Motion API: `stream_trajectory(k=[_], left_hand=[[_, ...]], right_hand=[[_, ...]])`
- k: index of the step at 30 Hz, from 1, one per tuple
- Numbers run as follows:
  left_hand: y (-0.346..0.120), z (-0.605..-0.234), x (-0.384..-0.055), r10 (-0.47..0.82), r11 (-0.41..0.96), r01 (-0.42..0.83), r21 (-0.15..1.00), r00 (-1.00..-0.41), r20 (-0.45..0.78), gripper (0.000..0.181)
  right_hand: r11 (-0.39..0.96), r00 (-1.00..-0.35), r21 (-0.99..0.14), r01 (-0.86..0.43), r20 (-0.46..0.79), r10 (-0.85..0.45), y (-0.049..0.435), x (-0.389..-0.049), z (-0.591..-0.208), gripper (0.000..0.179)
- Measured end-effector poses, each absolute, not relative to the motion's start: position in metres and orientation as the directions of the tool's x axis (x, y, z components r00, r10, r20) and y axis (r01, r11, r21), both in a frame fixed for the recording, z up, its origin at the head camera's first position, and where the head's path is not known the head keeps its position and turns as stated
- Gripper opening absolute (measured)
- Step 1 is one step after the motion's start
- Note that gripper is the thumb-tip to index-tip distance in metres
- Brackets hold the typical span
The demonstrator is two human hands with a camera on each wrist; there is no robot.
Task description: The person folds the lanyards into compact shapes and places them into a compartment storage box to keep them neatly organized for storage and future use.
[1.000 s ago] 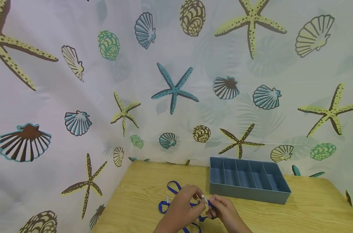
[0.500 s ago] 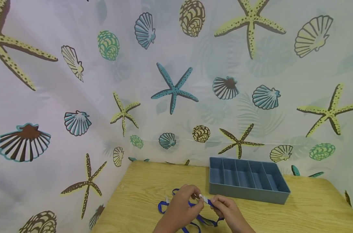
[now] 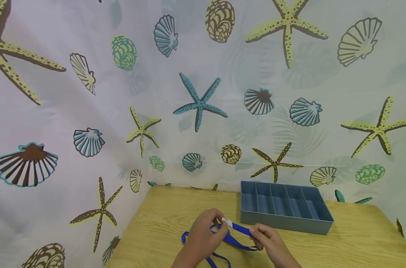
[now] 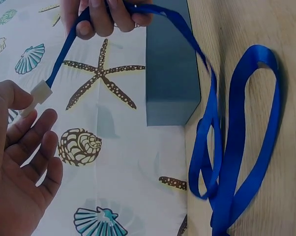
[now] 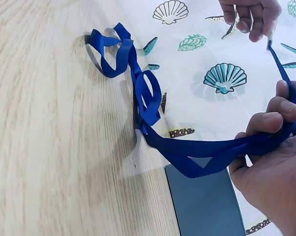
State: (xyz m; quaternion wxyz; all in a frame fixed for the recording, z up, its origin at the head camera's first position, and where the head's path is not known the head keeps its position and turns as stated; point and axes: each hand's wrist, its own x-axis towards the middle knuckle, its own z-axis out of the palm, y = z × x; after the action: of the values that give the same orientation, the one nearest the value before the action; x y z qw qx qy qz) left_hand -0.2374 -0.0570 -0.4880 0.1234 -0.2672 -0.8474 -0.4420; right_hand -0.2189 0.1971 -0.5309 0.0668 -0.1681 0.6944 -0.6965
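Observation:
A blue lanyard (image 4: pixel 234 128) of flat ribbon has a white plastic end piece (image 4: pixel 41 92). My left hand (image 3: pixel 203 236) pinches that end piece between thumb and index finger, its other fingers loosely bent. To the right, my right hand (image 3: pixel 270 240) grips the ribbon a short way along. Between the two hands the ribbon runs nearly straight. In the right wrist view, the ribbon (image 5: pixel 202 146) passes through the curled fingers of the right hand and hangs down in a slack curve. Its remaining loops lie on the wooden table, partly behind the left hand in the head view.
A blue-grey tray (image 3: pixel 283 220) with several narrow compartments stands at the back of the wooden table (image 3: pixel 176 201), just beyond the right hand. White cloth (image 3: pixel 219 130) printed with shells and starfish hangs behind the table and along its sides.
The right hand has slid right along the ribbon, and the left hand has shifted slightly left with the white end piece. A longer stretch of ribbon now shows between them.

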Motion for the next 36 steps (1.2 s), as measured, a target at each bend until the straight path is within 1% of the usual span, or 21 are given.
stream_trajectory(k=[3, 9, 13, 17, 24, 31, 36], left_hand=[[-0.060, -0.487, -0.238, 0.324, 0.476, 0.542, 0.693, -0.840, 0.434, 0.003], [-0.067, -0.484, -0.238, 0.268, 0.494, 0.492, 0.717, -0.871, 0.412, 0.004], [-0.070, -0.485, -0.239, 0.233, 0.509, 0.456, 0.730, -0.889, 0.393, 0.005], [-0.074, -0.485, -0.241, 0.187, 0.515, 0.419, 0.748, -0.906, 0.378, 0.004], [-0.081, -0.481, -0.243, 0.115, 0.537, 0.358, 0.764, -0.928, 0.354, 0.007], [-0.085, -0.480, -0.244, 0.062, 0.560, 0.322, 0.763, -0.935, 0.348, 0.006], [-0.089, -0.482, -0.245, 0.034, 0.568, 0.313, 0.761, -0.933, 0.358, 0.008]], right_hand=[[-0.025, -0.938, -0.993, -0.112, 0.114, -0.328, 0.202, -0.219, -0.530, 0.030], [0.025, -0.964, -1.000, -0.014, 0.007, -0.266, 0.212, -0.218, -0.526, 0.028], [0.072, -0.970, -0.997, 0.000, -0.018, -0.244, 0.218, -0.218, -0.524, 0.029], [0.106, -0.978, -0.994, 0.021, -0.042, -0.205, 0.225, -0.218, -0.523, 0.027], [0.137, -0.984, -0.990, 0.030, -0.053, -0.168, 0.240, -0.219, -0.523, 0.025], [0.159, -0.989, -0.987, 0.009, -0.032, -0.145, 0.251, -0.218, -0.520, 0.027], [0.165, -0.992, -0.986, 0.031, -0.050, -0.114, 0.258, -0.216, -0.516, 0.024]])
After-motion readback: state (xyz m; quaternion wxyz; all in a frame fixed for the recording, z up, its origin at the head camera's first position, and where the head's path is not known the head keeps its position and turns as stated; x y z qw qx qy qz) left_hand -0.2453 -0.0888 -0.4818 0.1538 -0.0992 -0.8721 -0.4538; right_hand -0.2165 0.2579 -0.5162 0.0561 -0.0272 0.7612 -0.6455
